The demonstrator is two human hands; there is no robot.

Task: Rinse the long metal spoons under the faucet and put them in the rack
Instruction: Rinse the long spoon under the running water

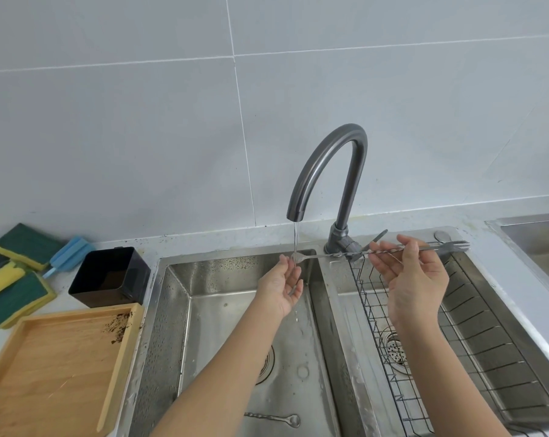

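Observation:
My right hand pinches a long twisted metal spoon that lies level, its small bowl under the thin stream from the grey faucet and its forked end pointing right. Cupped palm-up just below the spoon's bowl, my left hand takes the water with its fingers apart and holds nothing. A second long spoon rests on the floor of the left sink basin. The wire rack sits in the right basin, below my right hand.
A black square container stands left of the sink, with green-and-yellow sponges and a blue brush beyond it. A wooden tray with dark crumbs lies at the front left. Another steel basin shows at far right.

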